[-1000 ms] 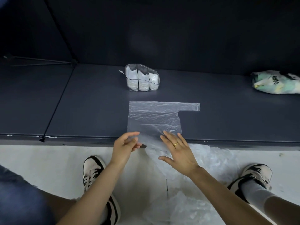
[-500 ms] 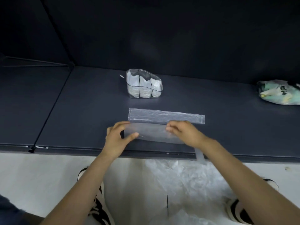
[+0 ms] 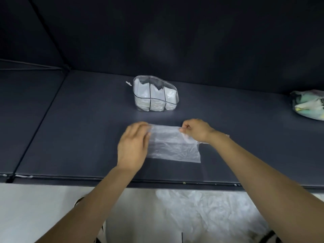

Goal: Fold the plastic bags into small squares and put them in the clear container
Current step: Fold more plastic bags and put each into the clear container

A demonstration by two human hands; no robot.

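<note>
Crosswise at frame centre lies the bag (image 3: 173, 148), long axis left-right, between the hands: left hand (image 3: 134, 146) covers its left end, grip unclear; right hand (image 3: 197, 129) pinches the upper-right corner; container (image 3: 155, 96) just above

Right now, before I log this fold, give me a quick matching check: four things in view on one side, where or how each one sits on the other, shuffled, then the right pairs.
Things:
1. plastic bag
2. clear container
3. printed bag
4. loose plastic pile

Place or state:
A. far right of the dark surface
B. on the floor below the near edge
C. far edge pinched by the left hand and right hand
D. behind the hands, three compartments holding folded bags

Pairs: 1-C, 2-D, 3-A, 4-B
</note>
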